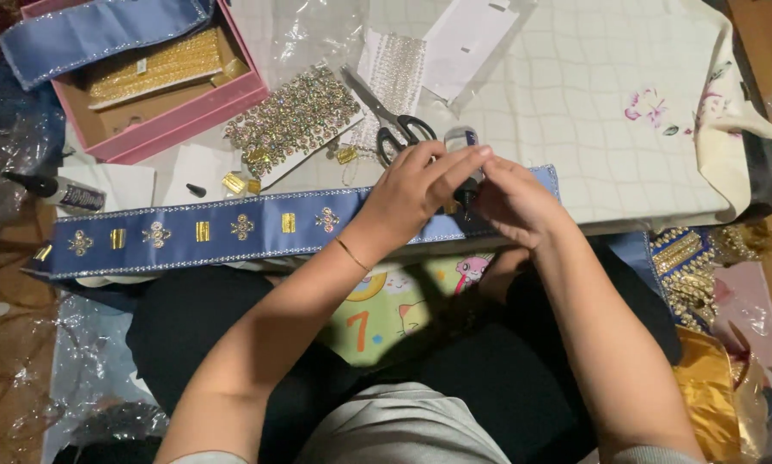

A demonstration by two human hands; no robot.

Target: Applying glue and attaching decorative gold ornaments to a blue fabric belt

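A long blue fabric band (214, 230) trimmed with silver edging and gold and rhinestone ornaments lies across the front of a low table. My left hand (411, 191) and my right hand (510, 202) meet over its right part. Together they hold a small glue bottle (465, 163) with a dark tip pointing down at the band. My left fingers wrap the bottle from above; my right fingers pinch near its nozzle.
Black-handled scissors (399, 129) lie just behind my hands. A card of rhinestone trim (295, 116), loose gold pieces (240, 182), a pink box (158, 82) with gold trim, and a second glue bottle (64, 193) sit left. A white cloth (592, 112) covers the table.
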